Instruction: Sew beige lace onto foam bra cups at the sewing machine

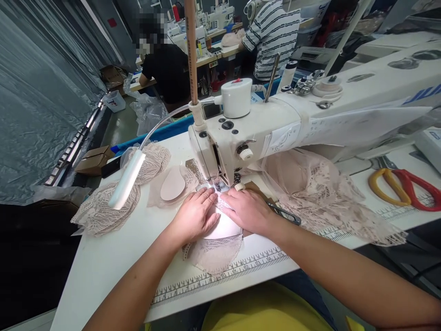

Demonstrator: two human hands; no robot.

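Under the needle area of the white sewing machine (229, 151) lies a pale lace piece (217, 253), with a smooth white piece (223, 226) on top of it. My left hand (196, 211) rests flat on the left side of this work, fingers stretched toward the presser foot. From the other side my right hand (250, 209) lies flat with its fingertips close to the foot. Neither hand grips anything. The fingertips hide part of the fabric at the needle. A dark-handled small tool (285, 214) lies beside my right wrist.
Stacked lace pieces (106, 209) and a beige oval cut-out (172, 184) lie to the left, below a bendable lamp (127, 179). Gathered lace fabric (320, 193) and red-and-yellow-handled scissors (406, 188) are at the right. A ruler strip (248, 266) runs along the front edge. Two people sit beyond.
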